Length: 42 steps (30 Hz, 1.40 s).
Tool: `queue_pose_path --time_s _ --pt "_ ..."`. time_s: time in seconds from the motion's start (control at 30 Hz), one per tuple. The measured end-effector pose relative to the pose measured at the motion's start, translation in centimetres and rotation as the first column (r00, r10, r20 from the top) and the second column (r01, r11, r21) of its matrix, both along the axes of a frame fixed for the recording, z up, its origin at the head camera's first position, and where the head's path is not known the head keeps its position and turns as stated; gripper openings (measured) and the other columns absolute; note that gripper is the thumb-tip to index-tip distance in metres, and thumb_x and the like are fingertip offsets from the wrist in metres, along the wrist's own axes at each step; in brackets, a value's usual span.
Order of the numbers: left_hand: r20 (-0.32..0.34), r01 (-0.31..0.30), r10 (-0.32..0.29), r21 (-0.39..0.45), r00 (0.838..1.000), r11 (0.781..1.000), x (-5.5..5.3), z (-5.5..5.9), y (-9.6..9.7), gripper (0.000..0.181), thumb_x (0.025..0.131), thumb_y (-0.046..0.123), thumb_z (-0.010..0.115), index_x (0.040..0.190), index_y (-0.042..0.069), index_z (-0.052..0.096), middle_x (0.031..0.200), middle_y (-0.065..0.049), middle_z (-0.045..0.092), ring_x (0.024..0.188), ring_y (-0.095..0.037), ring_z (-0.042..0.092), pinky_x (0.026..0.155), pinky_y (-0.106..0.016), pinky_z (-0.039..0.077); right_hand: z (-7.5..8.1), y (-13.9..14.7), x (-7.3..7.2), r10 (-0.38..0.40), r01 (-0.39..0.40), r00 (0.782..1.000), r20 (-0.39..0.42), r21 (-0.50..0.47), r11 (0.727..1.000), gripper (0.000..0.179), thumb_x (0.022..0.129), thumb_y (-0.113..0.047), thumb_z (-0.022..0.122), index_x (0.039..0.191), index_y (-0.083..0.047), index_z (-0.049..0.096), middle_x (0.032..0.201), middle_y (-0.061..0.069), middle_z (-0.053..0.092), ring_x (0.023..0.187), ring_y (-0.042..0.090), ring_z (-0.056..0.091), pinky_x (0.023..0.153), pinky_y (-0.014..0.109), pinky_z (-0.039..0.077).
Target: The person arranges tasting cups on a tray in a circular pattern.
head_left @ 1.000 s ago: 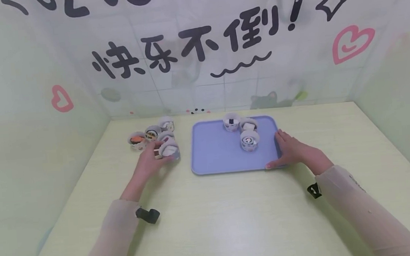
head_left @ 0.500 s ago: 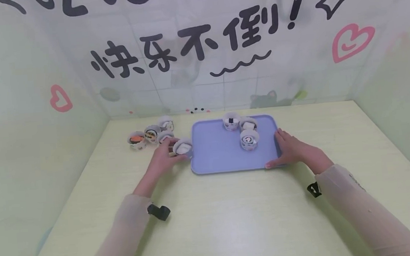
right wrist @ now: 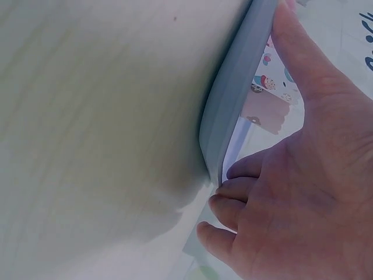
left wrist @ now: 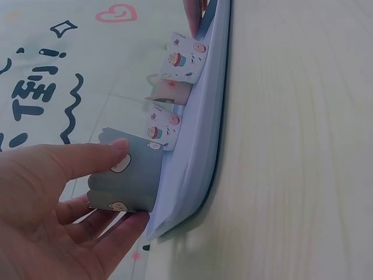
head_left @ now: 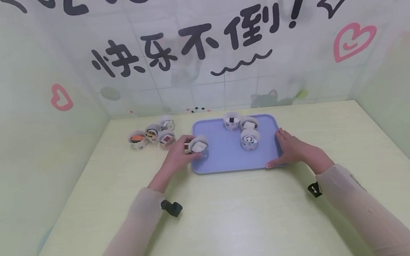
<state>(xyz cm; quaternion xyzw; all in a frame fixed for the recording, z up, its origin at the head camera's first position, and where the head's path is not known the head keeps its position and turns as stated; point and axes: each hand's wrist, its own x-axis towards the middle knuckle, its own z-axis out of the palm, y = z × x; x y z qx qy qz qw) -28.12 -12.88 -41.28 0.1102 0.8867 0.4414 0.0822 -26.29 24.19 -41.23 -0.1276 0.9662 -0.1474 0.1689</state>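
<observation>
My left hand [head_left: 177, 154] holds a grey-blue paper baking cup [left wrist: 137, 184] with a white piece inside, thumb on one side and fingers on the other. In the head view this cup overlaps the left edge of the blue tray [head_left: 222, 161]. At the tray's right front corner, my right hand [head_left: 295, 149] grips the rim, thumb along the front and fingers at the right side. Three more paper cups stand on the tray's right half: one with a sushi roll piece [head_left: 249, 139], one with a white piece [head_left: 249, 124], one with a black-and-white piece [head_left: 231, 120].
Left of the tray, several paper cups cluster on the pale wood table [head_left: 212, 224], among them one with an orange-topped sushi piece [head_left: 137, 139] and one with a dark red-topped piece [head_left: 167, 139]. A printed curtain [head_left: 195, 92] hangs behind the table's back edge.
My left hand has carried the grey-blue cup rightward from the cluster to the tray's left edge. The right hand and the tray stay in place.
</observation>
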Motion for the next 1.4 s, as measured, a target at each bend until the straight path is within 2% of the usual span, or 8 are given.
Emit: queue_pose_path --time_s 0.3,0.67,1.1,1.4 --pt "-0.023 0.055 -0.055 -0.007 0.998 0.998 -0.1 -0.2 2.3 0.060 0.086 0.012 0.078 0.136 0.000 0.048 0.134 -0.019 0.058 0.123 -0.034 0.058 0.102 -0.044 0.053 0.1 0.1 0.1 0.004 -0.004 1.000 -0.008 -0.009 1.000 0.132 0.073 -0.060 0.080 0.149 0.021 0.009 0.157 0.043 0.006 0.146 0.058 0.010 0.122 0.063 0.018" --pt "-0.013 0.108 -0.108 -0.010 0.994 0.994 0.0 -0.5 5.0 0.058 0.086 0.013 0.078 0.135 0.003 0.049 0.135 -0.015 0.059 0.124 -0.031 0.059 0.105 -0.043 0.051 -0.1 0.2 0.0 0.001 -0.001 1.000 -0.006 -0.011 1.000 0.132 0.074 -0.060 0.080 0.149 0.021 0.008 0.157 0.043 0.004 0.146 0.058 0.009 0.122 0.063 0.017" --pt "-0.021 0.150 -0.151 -0.033 0.988 0.988 0.2 -0.4 7.2 0.058 0.085 0.017 0.080 0.134 0.007 0.052 0.136 -0.010 0.059 0.126 -0.027 0.058 0.110 -0.041 0.048 0.2 0.1 0.0 0.008 -0.008 1.000 -0.012 -0.010 1.000 0.133 0.073 -0.061 0.080 0.149 0.021 0.007 0.156 0.044 0.005 0.146 0.058 0.010 0.121 0.064 0.018" --pt "-0.018 0.187 -0.188 -0.025 0.982 0.982 0.5 -0.3 8.3 0.058 0.084 0.015 0.080 0.134 0.006 0.052 0.134 -0.012 0.060 0.122 -0.027 0.059 0.104 -0.039 0.052 0.0 0.1 -0.1 0.003 -0.003 1.000 -0.011 -0.007 1.000 0.134 0.072 -0.061 0.080 0.149 0.021 0.007 0.156 0.044 0.005 0.146 0.059 0.011 0.121 0.064 0.018"
